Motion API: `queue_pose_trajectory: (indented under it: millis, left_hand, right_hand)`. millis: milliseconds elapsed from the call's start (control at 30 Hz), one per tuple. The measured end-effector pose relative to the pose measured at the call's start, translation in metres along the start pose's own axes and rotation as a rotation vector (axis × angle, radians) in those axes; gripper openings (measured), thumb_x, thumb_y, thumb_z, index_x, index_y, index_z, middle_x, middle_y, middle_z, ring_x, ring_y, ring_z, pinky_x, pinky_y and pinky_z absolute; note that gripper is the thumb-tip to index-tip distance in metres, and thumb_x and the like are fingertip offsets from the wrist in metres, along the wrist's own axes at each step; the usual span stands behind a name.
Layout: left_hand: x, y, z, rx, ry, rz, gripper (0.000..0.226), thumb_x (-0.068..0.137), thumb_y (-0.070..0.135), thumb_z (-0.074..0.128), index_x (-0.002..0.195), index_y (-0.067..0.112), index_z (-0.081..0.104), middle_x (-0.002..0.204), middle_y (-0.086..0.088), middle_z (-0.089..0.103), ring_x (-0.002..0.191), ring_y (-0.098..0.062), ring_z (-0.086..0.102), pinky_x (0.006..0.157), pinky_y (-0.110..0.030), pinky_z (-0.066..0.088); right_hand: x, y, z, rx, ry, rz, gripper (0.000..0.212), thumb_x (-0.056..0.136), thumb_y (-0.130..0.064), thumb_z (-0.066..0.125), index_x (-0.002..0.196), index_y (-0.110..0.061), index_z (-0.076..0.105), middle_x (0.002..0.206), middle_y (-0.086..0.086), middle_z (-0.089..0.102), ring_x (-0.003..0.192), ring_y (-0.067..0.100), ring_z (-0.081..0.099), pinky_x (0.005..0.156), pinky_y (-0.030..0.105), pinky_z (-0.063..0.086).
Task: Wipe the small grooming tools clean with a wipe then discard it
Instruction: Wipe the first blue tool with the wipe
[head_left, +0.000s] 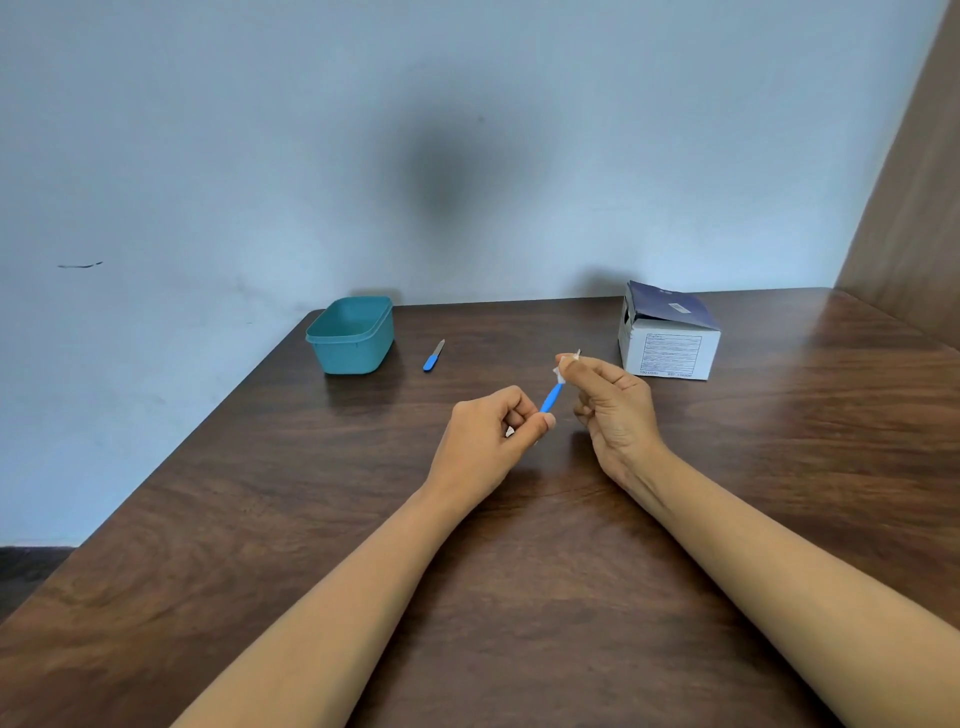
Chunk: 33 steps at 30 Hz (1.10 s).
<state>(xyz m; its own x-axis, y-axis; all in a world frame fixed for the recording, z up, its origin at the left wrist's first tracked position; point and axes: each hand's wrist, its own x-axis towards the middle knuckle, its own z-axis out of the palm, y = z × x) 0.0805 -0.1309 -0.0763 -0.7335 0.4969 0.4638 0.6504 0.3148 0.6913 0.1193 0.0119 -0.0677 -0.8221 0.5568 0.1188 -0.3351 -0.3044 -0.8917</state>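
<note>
My left hand (488, 436) pinches the lower end of a small blue-handled grooming tool (551, 399), held tilted above the table. My right hand (610, 402) is closed on a small white wipe (563, 364) wrapped around the tool's upper metal end, which is mostly hidden; only a thin tip shows above the fingers. A second blue-handled tool with a bare metal blade (434, 356) lies flat on the table, left of my hands and apart from them.
A teal plastic tub (350, 335) without a lid stands at the table's back left corner. A white and dark blue cardboard box (670, 332) with its top flap open sits at the back right. The dark wooden table (519, 545) meets a wall behind.
</note>
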Motion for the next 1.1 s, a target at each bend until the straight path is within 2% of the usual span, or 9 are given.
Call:
queue_pose_trajectory:
  millis: [200,467,533,633,700,800,1000,1067,1100]
  left_hand:
    - [0.0,0.0,-0.001,0.008,-0.002,-0.008,0.021,0.084,0.037,0.069,0.075,0.019,0.064,0.066,-0.002,0.066,0.054,-0.009,0.047,0.058,-0.037,0.046]
    - [0.001,0.002,-0.001,0.034,0.005,-0.008,0.021,0.085,0.036,0.069,0.076,0.016,0.065,0.063,0.002,0.062,0.053,-0.005,0.046,0.054,-0.021,0.039]
    - [0.001,0.002,-0.001,0.038,0.009,-0.005,0.022,0.084,0.036,0.069,0.076,0.016,0.065,0.062,0.002,0.061,0.053,-0.005,0.046,0.053,-0.021,0.038]
    - [0.0,0.002,-0.002,0.037,0.01,0.0,0.021,0.084,0.035,0.07,0.077,0.016,0.065,0.063,0.001,0.061,0.054,-0.006,0.045,0.055,-0.025,0.04]
    - [0.0,0.003,-0.002,0.039,0.009,-0.001,0.021,0.083,0.034,0.071,0.076,0.015,0.064,0.062,0.002,0.06,0.053,-0.006,0.045,0.056,-0.026,0.04]
    - [0.0,0.003,-0.003,0.056,0.009,0.009,0.022,0.084,0.034,0.07,0.076,0.015,0.063,0.061,0.004,0.058,0.053,-0.006,0.044,0.055,-0.025,0.039]
    - [-0.001,0.001,-0.003,0.099,0.026,0.033,0.023,0.085,0.034,0.069,0.075,0.016,0.06,0.058,0.008,0.052,0.055,-0.007,0.046,0.054,-0.022,0.037]
    - [-0.001,0.001,-0.003,0.084,0.044,0.029,0.022,0.085,0.032,0.069,0.075,0.015,0.06,0.058,0.009,0.053,0.056,-0.006,0.047,0.054,-0.021,0.038]
    - [-0.001,0.001,-0.004,0.073,0.057,0.027,0.022,0.085,0.031,0.069,0.074,0.015,0.059,0.058,0.01,0.053,0.057,-0.005,0.048,0.054,-0.02,0.039]
  right_hand:
    - [0.0,0.001,0.0,0.023,0.046,-0.005,0.012,0.081,-0.014,0.072,0.069,-0.013,0.074,0.065,-0.006,0.063,0.049,0.005,0.027,0.048,0.019,0.024]
    - [-0.001,-0.004,0.001,0.055,-0.049,0.069,0.007,0.086,-0.01,0.064,0.088,-0.007,0.071,0.069,-0.009,0.07,0.043,0.003,0.037,0.05,0.017,0.024]
    - [0.0,-0.004,0.0,0.068,-0.018,0.078,0.004,0.083,-0.008,0.068,0.083,-0.009,0.072,0.069,-0.006,0.069,0.043,0.003,0.033,0.048,0.017,0.025]
    - [0.001,-0.002,0.0,0.08,0.024,0.075,0.01,0.079,-0.008,0.072,0.07,-0.011,0.072,0.064,-0.004,0.064,0.044,0.003,0.028,0.049,0.019,0.023]
    - [0.001,-0.002,0.0,0.051,0.017,0.064,0.011,0.079,-0.012,0.073,0.068,-0.012,0.072,0.053,-0.007,0.053,0.045,0.004,0.026,0.05,0.021,0.022]
    - [0.0,-0.001,0.0,0.007,-0.026,0.051,0.015,0.082,-0.019,0.071,0.068,-0.013,0.075,0.058,-0.004,0.041,0.049,0.005,0.028,0.051,0.022,0.021]
    - [-0.004,-0.001,-0.001,-0.101,-0.115,0.028,0.015,0.086,-0.021,0.066,0.085,-0.009,0.075,0.06,-0.008,0.052,0.051,0.004,0.03,0.052,0.018,0.023]
    - [-0.009,-0.002,0.002,-0.172,-0.188,0.01,0.021,0.087,-0.014,0.065,0.098,0.003,0.071,0.067,-0.01,0.063,0.049,0.0,0.046,0.052,0.009,0.033]
    - [-0.012,-0.002,0.003,-0.188,-0.224,-0.003,0.024,0.087,-0.01,0.064,0.101,0.009,0.068,0.076,-0.004,0.068,0.05,-0.003,0.052,0.052,0.006,0.037]
